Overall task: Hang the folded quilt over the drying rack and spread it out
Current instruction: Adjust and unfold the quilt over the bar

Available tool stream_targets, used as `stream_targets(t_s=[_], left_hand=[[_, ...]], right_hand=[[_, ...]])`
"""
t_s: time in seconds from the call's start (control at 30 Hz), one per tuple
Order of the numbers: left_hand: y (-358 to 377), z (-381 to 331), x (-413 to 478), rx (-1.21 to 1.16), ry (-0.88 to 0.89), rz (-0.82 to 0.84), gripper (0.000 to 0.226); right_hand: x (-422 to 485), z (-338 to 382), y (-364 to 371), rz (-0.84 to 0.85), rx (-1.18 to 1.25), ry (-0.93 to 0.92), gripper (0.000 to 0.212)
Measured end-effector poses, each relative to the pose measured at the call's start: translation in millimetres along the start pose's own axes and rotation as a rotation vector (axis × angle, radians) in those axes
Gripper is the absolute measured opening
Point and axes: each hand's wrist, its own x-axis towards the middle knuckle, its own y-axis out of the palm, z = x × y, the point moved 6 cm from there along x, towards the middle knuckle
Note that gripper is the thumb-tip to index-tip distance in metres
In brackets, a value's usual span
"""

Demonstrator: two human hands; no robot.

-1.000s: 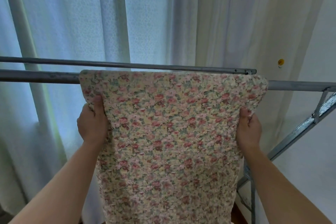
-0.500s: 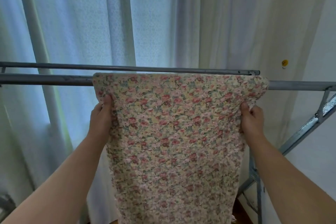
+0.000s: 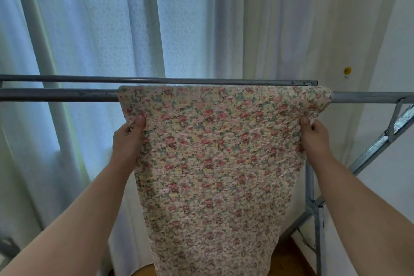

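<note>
Floral quilt (image 3: 215,163) hangs folded over the drying rack's (image 3: 58,94) near rail, toward its right end, draping down in front. Left hand (image 3: 126,141) pinches the quilt's left edge just below the rail; right hand (image 3: 314,139) pinches its right edge. White curtains (image 3: 100,29) hang behind.

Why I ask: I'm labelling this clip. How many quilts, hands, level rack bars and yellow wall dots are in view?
1 quilt
2 hands: left hand and right hand, each gripping a side edge of the quilt
2 rack bars: near bar and far bar
1 yellow wall dot
Total: 6
</note>
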Motion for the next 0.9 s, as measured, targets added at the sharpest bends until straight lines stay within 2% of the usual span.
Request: stream_targets(t_s=[0.17, 0.33, 0.57, 0.8, 0.9], left_hand=[[2, -5, -2, 0.070, 0.049, -0.110, 0.035], [10, -8, -4, 0.081, 0.048, -0.120, 0.032], [49, -12, -15, 0.086, 0.053, -0.090, 0.033], [119, -12, -40, 0.069, 0.059, -0.073, 0.031], [147, -10, -49, 0.095, 0.077, -0.095, 0.033]], right_hand=[[-4, -2, 2, -0.031, 0.061, 0.047, 0.024], [-4, -4, -5, -0.090, 0.069, 0.068, 0.018], [8, -13, -39, -0.194, 0.065, 0.076, 0.035], [44, -42, -91, -0.192, 0.081, 0.097, 0.030], [63, -58, -111, -0.177, 0.095, 0.114, 0.036]])
